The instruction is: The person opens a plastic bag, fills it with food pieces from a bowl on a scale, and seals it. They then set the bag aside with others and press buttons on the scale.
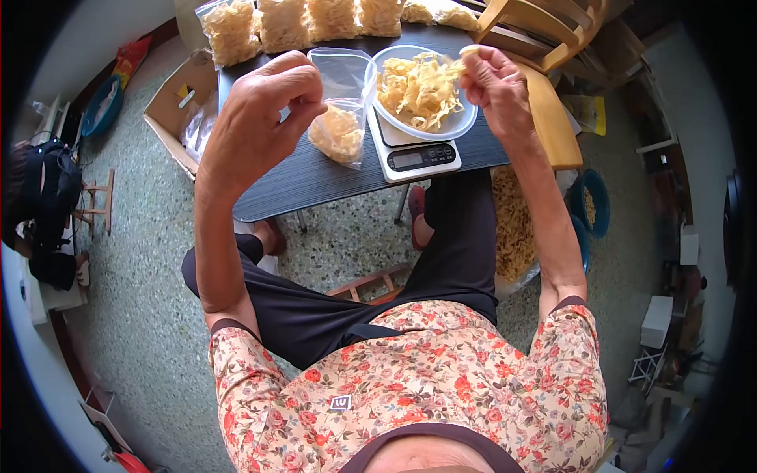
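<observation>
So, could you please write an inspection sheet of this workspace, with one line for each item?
Surface: dark table, partly covered.
Job's things: open plastic bag part-filled with crackers; bowl of crackers on digital scale.
Clutter: filled bags along the far edge.
Grippers: left hand holds the bag's rim; right hand pinches a cracker above the bowl.
Cables: nothing seen.
Surroundings: cardboard box, wooden chair, speckled floor.

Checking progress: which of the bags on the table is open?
The bag held up by the left hand, beside the scale. Its mouth gapes and it is partly filled; the bags along the table's far edge are full.
</observation>
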The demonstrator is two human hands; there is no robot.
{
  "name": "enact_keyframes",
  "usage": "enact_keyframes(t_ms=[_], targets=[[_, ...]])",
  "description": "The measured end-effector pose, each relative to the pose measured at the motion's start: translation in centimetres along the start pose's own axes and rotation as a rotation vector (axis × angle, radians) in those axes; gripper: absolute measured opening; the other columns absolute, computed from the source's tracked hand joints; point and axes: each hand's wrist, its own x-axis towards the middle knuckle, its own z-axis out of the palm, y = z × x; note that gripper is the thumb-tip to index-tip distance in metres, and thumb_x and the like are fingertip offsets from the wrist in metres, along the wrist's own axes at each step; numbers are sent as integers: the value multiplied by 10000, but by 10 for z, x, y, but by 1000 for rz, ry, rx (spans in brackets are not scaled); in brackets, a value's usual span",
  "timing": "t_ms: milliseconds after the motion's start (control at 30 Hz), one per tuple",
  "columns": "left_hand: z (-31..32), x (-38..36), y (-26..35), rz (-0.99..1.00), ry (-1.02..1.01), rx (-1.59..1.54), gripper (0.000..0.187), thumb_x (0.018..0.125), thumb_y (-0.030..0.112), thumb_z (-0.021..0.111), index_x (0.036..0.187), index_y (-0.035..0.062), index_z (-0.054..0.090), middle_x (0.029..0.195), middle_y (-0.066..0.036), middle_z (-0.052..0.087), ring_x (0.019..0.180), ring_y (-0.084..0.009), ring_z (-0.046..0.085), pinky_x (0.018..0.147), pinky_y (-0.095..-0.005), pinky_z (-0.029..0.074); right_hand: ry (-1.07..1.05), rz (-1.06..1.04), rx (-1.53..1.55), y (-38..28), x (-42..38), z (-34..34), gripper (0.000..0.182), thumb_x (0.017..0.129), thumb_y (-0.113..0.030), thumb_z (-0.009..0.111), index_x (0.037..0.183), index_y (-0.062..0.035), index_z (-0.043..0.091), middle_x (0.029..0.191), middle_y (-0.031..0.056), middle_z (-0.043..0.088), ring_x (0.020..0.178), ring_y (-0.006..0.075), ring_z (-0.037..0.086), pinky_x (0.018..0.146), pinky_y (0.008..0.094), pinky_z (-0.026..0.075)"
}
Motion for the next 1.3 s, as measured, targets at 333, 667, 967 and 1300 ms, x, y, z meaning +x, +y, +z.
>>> enact_keyframes(t_ms=[333, 667, 967, 1300], targets=[[3, 0, -4, 4, -10, -21, 170, 838, -54, 763, 855, -26, 597, 905, -63, 628, 759, -148, 609, 685, -287, 519, 52, -25, -176, 3, 3, -6, 227, 941, -167, 775, 1088, -10, 704, 840, 29, 716, 700, 71, 648, 620, 218, 520], [4, 0, -3, 16, -9, -37, 164, 841, -57, 760, 856, -27, 599, 896, -63, 616, 754, -148, 602, 679, -294, 516, 76, -133, 440, -4, 19, -7, 190, 965, -78, 726, 1140, -36, 663, 999, 48, 738, 792, 98, 705, 704, 217, 605], [1, -1, -3, 25, -9, -10, 172, 847, -39, 763, 860, -26, 592, 890, -72, 609, 749, -168, 608, 657, -303, 511, 78, -230, -393, 1, 14, 8, 180, 951, -107, 751, 1097, -10, 709, 867, 47, 734, 723, 88, 666, 651, 239, 555], [5, 0, -4, 39, 2, -10, 165, 843, -31, 766, 867, -23, 602, 888, -79, 600, 754, -183, 609, 651, -312, 513, 155, -340, 20, -10, 18, 16, 193, 948, -68, 749, 1115, 8, 690, 935, 62, 724, 767, 117, 694, 692, 264, 591]])
